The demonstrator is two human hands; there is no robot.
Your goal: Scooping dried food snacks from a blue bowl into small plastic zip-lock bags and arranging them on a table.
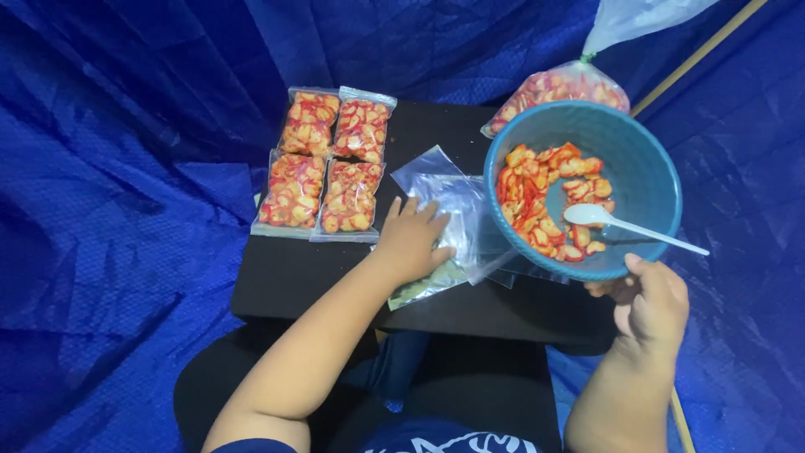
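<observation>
My right hand (pixel 650 304) grips the near rim of a blue plastic bowl (pixel 646 168) and holds it tilted above the right side of the small black table (pixel 277 277). Red and orange snack pieces (pixel 545 201) and a white plastic spoon (pixel 625 225) lie inside the bowl. My left hand (pixel 411 239) lies flat, fingers spread, on a stack of clear empty plastic bags (pixel 457 210) at the table's middle.
Several filled clear packets of the same snack (pixel 327 164) lie in two rows at the table's far left. A large tied bag of snacks (pixel 558 88) sits behind the bowl. Blue tarpaulin (pixel 101 210) surrounds the table. A wooden stick (pixel 696 54) runs at the right.
</observation>
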